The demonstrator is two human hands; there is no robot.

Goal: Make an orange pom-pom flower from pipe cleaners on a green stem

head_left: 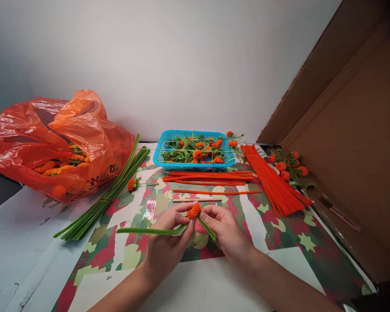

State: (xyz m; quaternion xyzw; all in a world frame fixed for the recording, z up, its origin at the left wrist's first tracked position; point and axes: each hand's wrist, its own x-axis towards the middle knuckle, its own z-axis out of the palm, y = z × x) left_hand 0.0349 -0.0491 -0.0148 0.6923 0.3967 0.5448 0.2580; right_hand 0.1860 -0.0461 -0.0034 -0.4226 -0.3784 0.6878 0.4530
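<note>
Between the fingers of my left hand [169, 242] is a small orange pipe-cleaner pumpkin [194, 211], coiled and ribbed. A green pipe cleaner [149, 231] runs out from it to the left, under my left fingers, while a shorter green end [207, 229] slants down to the right. My right hand [227, 232] pinches the green pipe cleaner close against the pumpkin's right side. Just beyond my hands lie a thin wooden stick [196, 200] and a single orange pipe cleaner [216, 192].
Behind stands a blue basket [157, 161] of orange pumpkins with green stems. Orange pipe cleaners [273, 180] fan out at right, near more pumpkins [284, 175] and a cardboard panel [351, 143]. At left are bundled green pipe cleaners [100, 203], one loose pumpkin [131, 185] and an orange plastic bag [94, 130].
</note>
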